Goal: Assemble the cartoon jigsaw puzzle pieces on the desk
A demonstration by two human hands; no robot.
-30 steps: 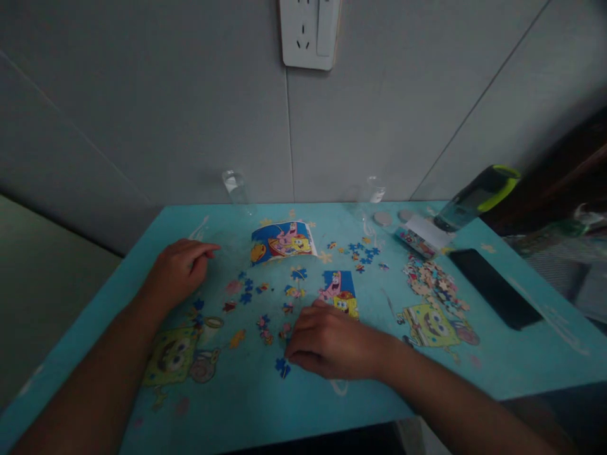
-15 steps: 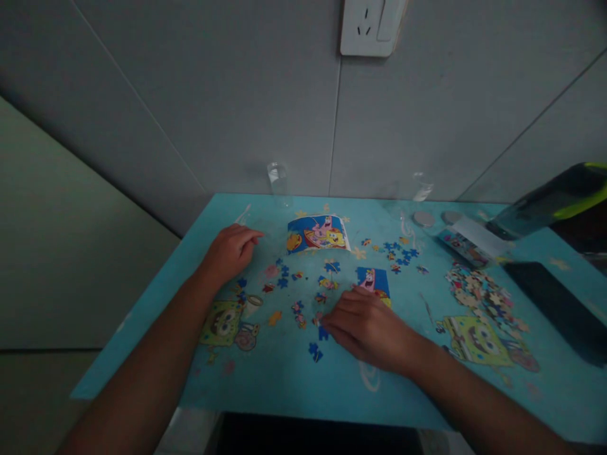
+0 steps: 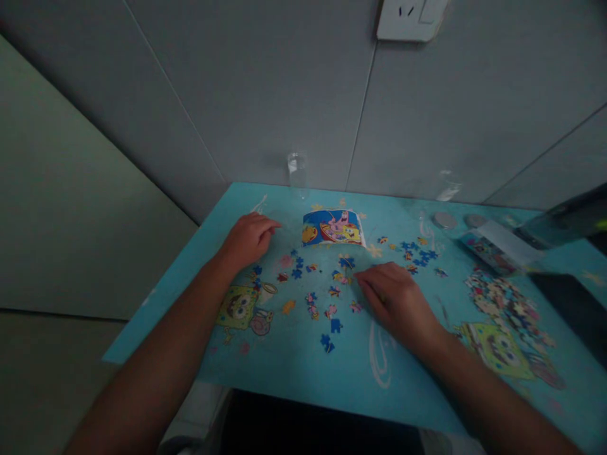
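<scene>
My right hand (image 3: 393, 297) is over the puzzle area with its fingers bent together and pointing left. Its fingertips are beside a yellow and pink jigsaw piece (image 3: 340, 277); anything between them is hidden. The hand covers most of the joined section of puzzle. My left hand (image 3: 249, 240) rests at the table's left side, index finger stretched out and the others loosely curled, holding nothing visible. To its right lies a curved picture sheet (image 3: 332, 229) with cartoon figures. Loose pieces lie between the hands, among them a blue piece (image 3: 336, 325) and a pink piece (image 3: 355, 306).
Blue pieces (image 3: 422, 256) are grouped right of the picture sheet. Farther right are a heap of pieces (image 3: 507, 303), a small box (image 3: 490, 249), a dark flat object (image 3: 571, 309) and a bottle (image 3: 564, 218). Clear cups (image 3: 298, 174) and round lids (image 3: 444, 220) stand near the wall.
My right hand has moved up and right, away from the lower pieces, uncovering a pink piece and now hiding the joined section. My left hand stays put. The view has shifted and tilted slightly.
</scene>
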